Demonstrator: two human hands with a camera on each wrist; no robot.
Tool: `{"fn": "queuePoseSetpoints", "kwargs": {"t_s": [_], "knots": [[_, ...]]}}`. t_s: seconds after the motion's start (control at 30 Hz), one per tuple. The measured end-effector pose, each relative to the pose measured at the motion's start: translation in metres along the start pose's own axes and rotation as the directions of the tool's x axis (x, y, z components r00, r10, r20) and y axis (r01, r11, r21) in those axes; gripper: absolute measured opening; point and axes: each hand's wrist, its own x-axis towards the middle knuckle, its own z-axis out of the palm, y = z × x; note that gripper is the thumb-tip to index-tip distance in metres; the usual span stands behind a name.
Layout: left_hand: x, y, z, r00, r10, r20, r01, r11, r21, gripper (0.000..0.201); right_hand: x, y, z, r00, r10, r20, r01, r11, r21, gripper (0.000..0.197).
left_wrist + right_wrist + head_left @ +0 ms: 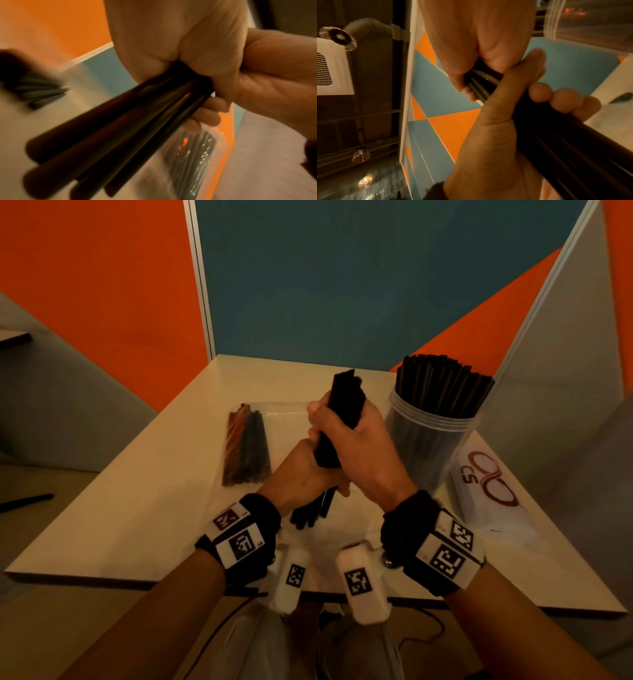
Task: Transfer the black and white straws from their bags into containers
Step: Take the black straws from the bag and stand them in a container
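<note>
A thick bundle of black straws (345, 395) stands tilted over the middle of the white table (137, 508). My right hand (349, 436) grips its upper half and my left hand (305, 474) grips it just below; the lower straw ends (311, 515) stick out under the left hand. The left wrist view shows the left hand (171, 40) wrapped round the straws (111, 135). In the right wrist view the right hand (479, 33) curls round them (556, 142). A clear round container (435, 419) full of black straws stands at the right.
A clear bag (246, 446) of brownish and dark straws lies flat to the left of my hands. A white card with a red logo (486, 484) lies at the right front, beside the container. Orange and blue partition walls close off the table's far side.
</note>
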Motion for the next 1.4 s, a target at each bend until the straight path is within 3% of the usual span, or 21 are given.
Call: {"fn": "queuePoseSetpoints", "kwargs": {"t_s": [0.1,0.2,0.3,0.4,0.53,0.63,0.77,0.9,1.0,1.07,1.17,1.23,1.33,1.4], "knots": [[0.012,0.032,0.0,0.992,0.102,0.071,-0.099,0.994,-0.034,0.043,0.005,-0.035,-0.024,0.982,-0.16,-0.102,0.163,0.986,0.018,0.011],[0.035,0.047,0.003,0.989,0.127,0.081,-0.129,0.991,0.022,0.067,0.019,-0.079,-0.075,0.9,-0.331,-0.285,0.361,0.931,0.06,0.013],[0.059,0.044,0.014,0.989,0.147,0.027,-0.15,0.975,0.164,0.066,0.035,-0.107,-0.134,0.814,-0.425,-0.395,0.491,0.868,0.078,0.014],[0.076,0.038,0.029,0.973,0.229,0.031,-0.225,0.906,0.358,0.056,0.048,-0.11,-0.177,0.786,-0.424,-0.45,0.515,0.851,0.097,0.014],[0.087,0.029,0.043,0.954,0.239,0.183,-0.3,0.787,0.54,0.045,0.065,-0.087,-0.198,0.804,-0.302,-0.512,0.402,0.911,0.093,0.022],[0.087,0.02,0.047,0.953,0.235,0.191,-0.302,0.77,0.562,0.045,0.072,-0.062,-0.2,0.808,-0.252,-0.533,0.312,0.95,0.024,0.019],[0.086,0.015,0.046,0.95,0.25,0.186,-0.312,0.748,0.586,0.046,0.078,-0.026,-0.199,0.857,-0.238,-0.457,0.171,0.968,-0.182,0.009],[0.085,0.014,0.047,0.953,0.23,0.195,-0.301,0.766,0.568,0.048,0.084,0.004,-0.195,0.875,-0.237,-0.421,0.038,0.903,-0.429,0.032],[0.084,0.013,0.047,0.957,0.218,0.194,-0.29,0.776,0.561,0.049,0.086,0.024,-0.192,0.915,-0.252,-0.314,-0.042,0.716,-0.697,0.043],[0.084,0.013,0.047,0.958,0.214,0.193,-0.286,0.778,0.559,0.049,0.086,0.032,-0.192,0.923,-0.223,-0.313,-0.099,0.65,-0.754,0.059],[0.084,0.013,0.047,0.957,0.216,0.192,-0.288,0.777,0.559,0.049,0.081,0.031,-0.19,0.907,-0.216,-0.362,-0.013,0.844,-0.536,0.095],[0.085,0.012,0.048,0.958,0.218,0.188,-0.287,0.776,0.562,0.049,0.076,0.023,-0.189,0.884,-0.28,-0.375,0.1,0.896,-0.434,0.104],[0.085,0.011,0.051,0.962,0.203,0.18,-0.27,0.779,0.565,0.05,0.073,0.012,-0.186,0.871,-0.368,-0.326,0.204,0.874,-0.44,0.085],[0.085,0.01,0.051,0.962,0.208,0.179,-0.274,0.782,0.56,0.051,0.076,0.011,-0.183,0.907,-0.364,-0.212,0.183,0.793,-0.582,0.061]]}}
